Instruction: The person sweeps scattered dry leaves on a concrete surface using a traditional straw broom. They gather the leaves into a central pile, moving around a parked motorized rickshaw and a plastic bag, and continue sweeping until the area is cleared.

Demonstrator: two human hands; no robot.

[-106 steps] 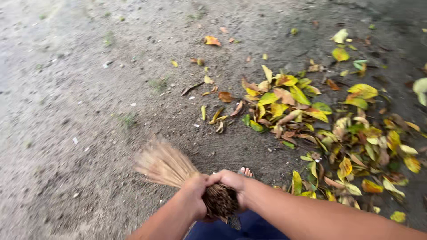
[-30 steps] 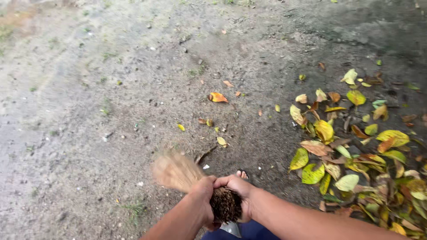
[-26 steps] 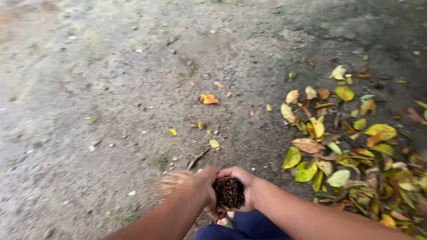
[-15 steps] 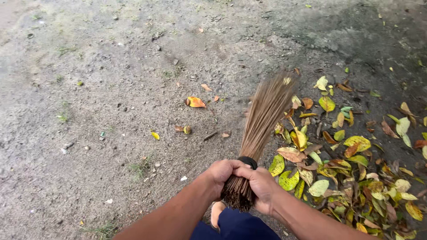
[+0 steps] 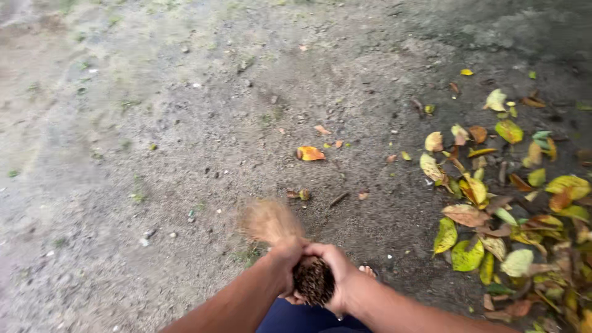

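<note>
Stick broom (image 5: 290, 246): butt end clasped by left hand (image 5: 285, 262) and right hand (image 5: 339, 280), both wrapped tight; bristles blurred, fanning toward 11 o'clock over bare ground (image 5: 154, 154). Fallen leaves (image 5: 493, 216) heaped at 3 o'clock; single orange leaf (image 5: 310, 153) at 12 o'clock.

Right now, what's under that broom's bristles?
The broom is blurred above bare gritty ground; both hands grip its bundled end. Whatever lies right under the bristles is hidden; the nearest leaf lies apart.
</note>
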